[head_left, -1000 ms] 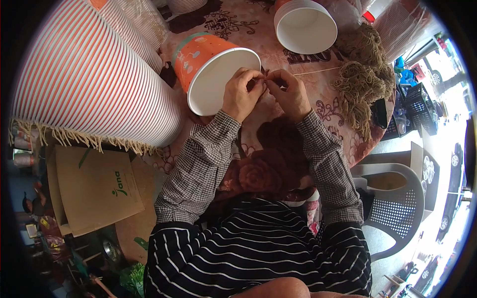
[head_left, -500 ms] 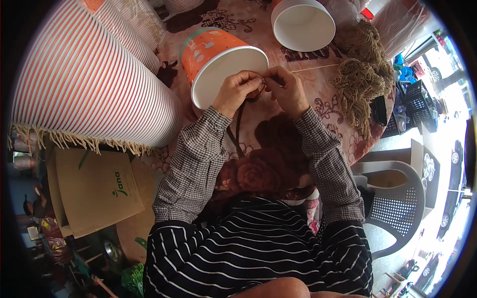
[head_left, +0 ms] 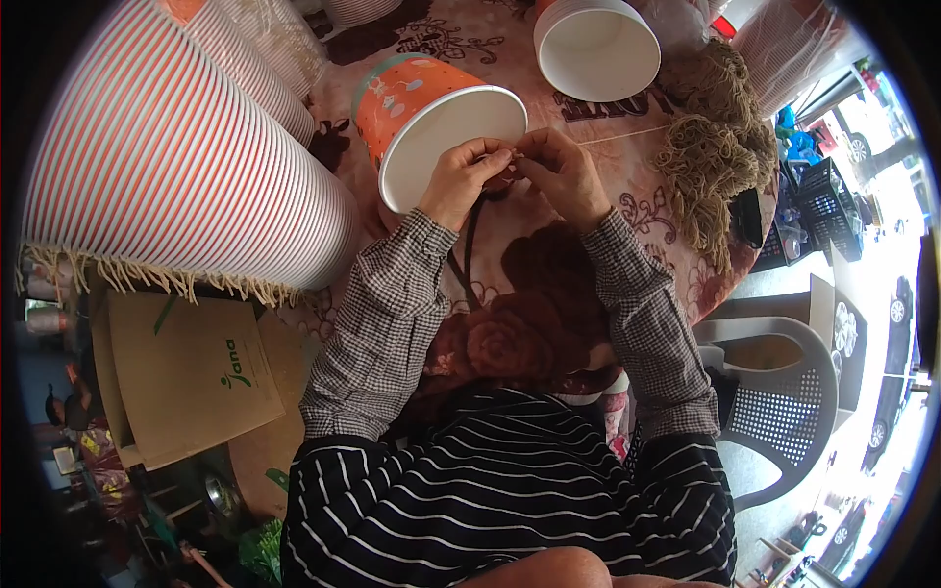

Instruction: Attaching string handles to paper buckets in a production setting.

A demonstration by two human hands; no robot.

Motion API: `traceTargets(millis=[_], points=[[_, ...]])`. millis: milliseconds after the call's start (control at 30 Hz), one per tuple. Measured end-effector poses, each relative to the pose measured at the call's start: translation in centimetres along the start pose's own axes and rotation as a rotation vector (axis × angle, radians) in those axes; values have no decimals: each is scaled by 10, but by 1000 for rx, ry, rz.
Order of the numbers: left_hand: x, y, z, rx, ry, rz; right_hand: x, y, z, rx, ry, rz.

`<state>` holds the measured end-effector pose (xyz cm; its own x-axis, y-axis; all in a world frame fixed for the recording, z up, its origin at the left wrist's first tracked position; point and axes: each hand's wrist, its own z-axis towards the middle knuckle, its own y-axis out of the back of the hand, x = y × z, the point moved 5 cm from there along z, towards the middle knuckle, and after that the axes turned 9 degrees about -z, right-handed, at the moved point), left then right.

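Observation:
My left hand (head_left: 465, 178) and my right hand (head_left: 565, 174) meet above the table, just at the rim of an orange paper bucket (head_left: 397, 93). This bucket lies on its side with its white open mouth (head_left: 431, 142) toward me. Both hands are closed, thumbs and fingertips pinched close together. A thin pale string (head_left: 627, 133) runs from behind my right hand toward a heap of beige string (head_left: 714, 157) at the right. What lies between the left fingertips is too small and hidden to make out.
A long stack of nested paper buckets (head_left: 186, 157) fills the left side, beige strands hanging beneath it. Another white-mouthed bucket (head_left: 598, 54) lies at the far side. The flowered tablecloth (head_left: 510, 333) covers the table. A cardboard box (head_left: 191, 377) and grey plastic chair (head_left: 784, 402) flank me.
Both hands stay pinched together, with small shifts of the fingers. The orange bucket has rolled or tilted very slightly to the left.

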<state>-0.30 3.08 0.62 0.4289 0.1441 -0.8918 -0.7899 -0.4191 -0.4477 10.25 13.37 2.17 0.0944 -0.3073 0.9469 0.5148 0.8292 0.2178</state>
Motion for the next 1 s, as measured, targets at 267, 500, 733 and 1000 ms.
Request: traceTargets(millis=[267,500,733,1000], points=[[1,1,1,-47,-17,11,1,0,-1,11,-32,-38],[0,-5,0,-43,-58,75,-5,2,-1,-1,-127,-24],[2,-1,4,10,-192,243,-9,3,0,-31,-129,39],[0,-1,3,-40,-264,338,-7,3,-1,-26,-139,8]])
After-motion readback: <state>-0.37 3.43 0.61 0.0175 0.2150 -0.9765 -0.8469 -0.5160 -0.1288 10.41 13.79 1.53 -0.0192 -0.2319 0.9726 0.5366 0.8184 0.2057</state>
